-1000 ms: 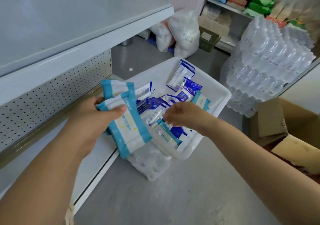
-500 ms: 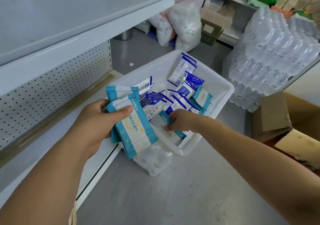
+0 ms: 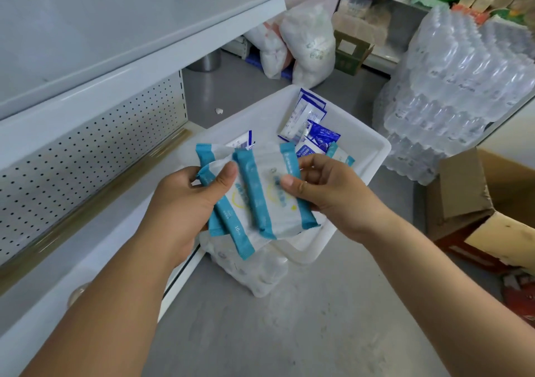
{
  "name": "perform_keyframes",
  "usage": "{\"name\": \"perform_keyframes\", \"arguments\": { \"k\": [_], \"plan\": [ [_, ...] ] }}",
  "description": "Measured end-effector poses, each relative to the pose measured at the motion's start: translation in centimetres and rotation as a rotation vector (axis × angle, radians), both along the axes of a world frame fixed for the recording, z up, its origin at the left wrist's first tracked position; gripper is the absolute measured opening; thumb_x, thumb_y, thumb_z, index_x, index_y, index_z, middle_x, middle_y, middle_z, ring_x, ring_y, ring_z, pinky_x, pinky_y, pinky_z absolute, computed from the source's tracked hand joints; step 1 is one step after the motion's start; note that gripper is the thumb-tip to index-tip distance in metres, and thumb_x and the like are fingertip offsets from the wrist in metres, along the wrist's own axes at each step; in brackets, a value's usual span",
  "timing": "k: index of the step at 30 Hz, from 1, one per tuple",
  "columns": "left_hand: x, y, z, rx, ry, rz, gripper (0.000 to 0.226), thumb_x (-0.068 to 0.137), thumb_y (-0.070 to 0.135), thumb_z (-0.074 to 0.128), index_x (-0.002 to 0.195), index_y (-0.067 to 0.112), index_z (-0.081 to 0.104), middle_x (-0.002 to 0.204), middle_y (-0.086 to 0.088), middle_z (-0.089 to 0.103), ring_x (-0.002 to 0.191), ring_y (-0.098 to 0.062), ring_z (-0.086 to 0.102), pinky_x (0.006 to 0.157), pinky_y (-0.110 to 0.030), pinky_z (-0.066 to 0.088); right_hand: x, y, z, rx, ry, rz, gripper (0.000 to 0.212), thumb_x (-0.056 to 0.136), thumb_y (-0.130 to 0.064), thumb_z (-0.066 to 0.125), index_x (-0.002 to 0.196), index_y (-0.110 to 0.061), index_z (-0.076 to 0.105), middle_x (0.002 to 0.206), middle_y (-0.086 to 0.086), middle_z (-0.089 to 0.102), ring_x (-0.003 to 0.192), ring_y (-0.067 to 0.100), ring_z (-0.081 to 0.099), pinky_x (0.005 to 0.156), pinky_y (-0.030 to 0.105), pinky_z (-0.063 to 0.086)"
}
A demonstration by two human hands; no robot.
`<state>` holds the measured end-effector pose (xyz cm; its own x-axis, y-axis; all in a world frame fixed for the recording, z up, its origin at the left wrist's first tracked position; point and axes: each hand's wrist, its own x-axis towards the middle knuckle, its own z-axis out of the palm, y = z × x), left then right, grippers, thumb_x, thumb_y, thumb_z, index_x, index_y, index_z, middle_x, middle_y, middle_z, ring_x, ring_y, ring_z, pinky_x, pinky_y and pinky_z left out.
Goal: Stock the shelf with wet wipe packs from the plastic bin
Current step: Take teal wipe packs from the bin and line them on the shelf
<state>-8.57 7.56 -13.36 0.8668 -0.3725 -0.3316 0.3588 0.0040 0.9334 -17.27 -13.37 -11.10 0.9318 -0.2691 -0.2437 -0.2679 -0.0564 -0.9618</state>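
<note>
Wet wipe packs (image 3: 262,194) sat fanned between both my hands, above the near corner of the plastic bin (image 3: 367,156). Left hand (image 3: 188,200) fingers clamped the stack, right hand (image 3: 324,187) pinched the top pack. Long axes ran away from me. Shelf (image 3: 95,249) lay left; I judged the left hand nearer.

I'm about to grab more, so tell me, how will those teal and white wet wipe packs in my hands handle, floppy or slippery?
The wet wipe packs look like soft film pouches, so they probably flex rather than stay stiff. The glossy wrap suggests they could slide; they already sit fanned between the left hand and right hand. Being flat, they are unlikely to roll.
</note>
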Motion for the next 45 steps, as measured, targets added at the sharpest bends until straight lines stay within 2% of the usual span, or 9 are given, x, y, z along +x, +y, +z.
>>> {"name": "perform_keyframes", "arguments": {
  "k": [2,7,11,17,23,27,31,37,45],
  "plan": [
    [-0.2,-0.3,0.1,0.003,-0.028,-0.018,0.061,0.058,0.056,0.081,0.100,0.013,0.072,0.095,-0.004,0.080,0.091,-0.023,0.078,0.083,-0.043,0.061,0.1,0.9,-0.3,-0.034,0.006,-0.018,0.048,0.068,-0.035,0.081,0.104,-0.009,0.064,0.097,0.006,0.078,0.088,0.019,0.076,0.070,0.027,0.060],
    [-0.6,-0.7,0.4,0.021,-0.052,-0.075,0.068,0.054,0.059,0.084,0.105,0.014,0.073,0.099,-0.002,0.080,0.094,-0.023,0.077,0.093,-0.050,0.059,0.8,2.0,-1.1,-0.045,0.086,-0.038,0.062,0.063,-0.044,0.083,0.105,-0.002,0.065,0.103,0.011,0.077,0.099,0.026,0.075,0.089,0.043,0.061],
    [-0.3,-0.7,0.3,0.055,-0.011,-0.116,0.045,0.067,0.041,0.086,0.105,0.019,0.076,0.098,0.001,0.080,0.091,-0.019,0.078,0.091,-0.047,0.060,1.2,0.8,-1.4,-0.117,0.202,0.004,0.047,0.077,-0.051,0.072,0.101,-0.011,0.071,0.099,0.001,0.078,0.092,0.014,0.074,0.081,0.030,0.062],
    [0.9,-1.0,-1.0,0.096,0.002,-0.019,0.029,0.078,0.035,0.086,0.100,0.018,0.077,0.094,0.002,0.081,0.088,-0.020,0.078,0.089,-0.048,0.061,5.9,-8.4,-3.1,-0.360,0.396,-0.373,0.028,0.093,-0.039,0.071,0.108,-0.015,0.068,0.111,0.006,0.068,0.100,0.023,0.068,0.090,0.038,0.060],
    [1.4,-2.1,-1.1,0.071,0.016,0.012,0.032,0.078,0.038,0.086,0.100,0.017,0.077,0.094,0.001,0.081,0.088,-0.021,0.078,0.089,-0.048,0.061,10.3,-12.7,-4.3,-0.381,0.650,-0.452,0.036,0.097,-0.037,0.065,0.117,-0.011,0.048,0.114,0.009,0.050,0.105,0.030,0.049,0.107,0.049,0.047],
    [1.5,-2.5,-1.4,0.068,0.011,0.007,0.030,0.079,0.038,0.086,0.100,0.018,0.077,0.093,0.002,0.081,0.086,-0.019,0.078,0.088,-0.047,0.061,11.8,-15.6,-7.1,-0.361,0.869,-0.415,0.033,0.088,-0.020,0.073,0.106,-0.005,0.050,0.121,0.014,0.059,0.105,0.035,0.058,0.103,0.051,0.050],
    [1.7,-2.4,-1.8,0.079,0.016,-0.005,0.031,0.079,0.039,0.085,0.100,0.018,0.077,0.092,0.003,0.081,0.086,-0.019,0.078,0.088,-0.047,0.061,12.3,-15.3,-7.9,-0.379,0.838,-0.477,0.051,0.094,-0.037,0.067,0.132,-0.010,0.045,0.119,0.012,0.056,0.103,0.024,0.060,0.099,0.039,0.053],
    [1.7,-2.2,-2.3,0.072,0.042,-0.001,0.032,0.077,0.040,0.085,0.099,0.018,0.077,0.092,0.002,0.081,0.088,-0.020,0.078,0.088,-0.048,0.061,12.3,-14.7,-8.2,-0.299,0.797,-0.547,0.063,0.086,-0.045,0.076,0.123,-0.013,0.037,0.109,0.013,0.055,0.099,0.029,0.063,0.101,0.045,0.054],
    [1.4,-2.6,-2.1,0.077,0.036,-0.023,0.032,0.078,0.040,0.084,0.102,0.021,0.076,0.093,0.004,0.080,0.088,-0.019,0.078,0.088,-0.047,0.062,12.6,-15.5,-9.0,-0.158,0.723,-0.607,0.085,0.066,-0.049,0.089,0.124,-0.017,0.036,0.123,0.008,0.052,0.108,0.026,0.058,0.105,0.043,0.050]
  ]
}}
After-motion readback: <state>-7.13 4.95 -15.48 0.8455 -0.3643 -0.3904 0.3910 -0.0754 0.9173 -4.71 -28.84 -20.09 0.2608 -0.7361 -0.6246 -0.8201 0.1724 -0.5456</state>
